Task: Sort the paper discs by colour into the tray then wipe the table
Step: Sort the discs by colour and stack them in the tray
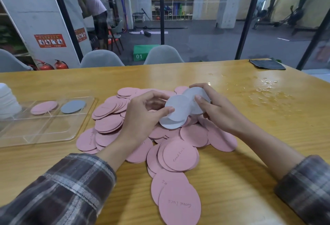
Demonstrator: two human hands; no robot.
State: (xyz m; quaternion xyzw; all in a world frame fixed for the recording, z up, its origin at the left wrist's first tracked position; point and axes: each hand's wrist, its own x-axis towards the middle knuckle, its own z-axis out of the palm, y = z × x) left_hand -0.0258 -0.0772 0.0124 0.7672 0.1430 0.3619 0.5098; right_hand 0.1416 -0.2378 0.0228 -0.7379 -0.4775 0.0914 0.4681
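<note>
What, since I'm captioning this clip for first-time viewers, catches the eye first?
A heap of pink discs covers the middle of the table, and above it the left hand and right hand pinch grey discs. At left a clear tray holds a pink disc and a grey disc; spilled water glistens at far right.

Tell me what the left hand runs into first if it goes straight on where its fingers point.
It pinches the grey discs; pushed on rightward, the left hand would probably meet the right hand, which grips those discs from the other side. Depth is unclear.
</note>
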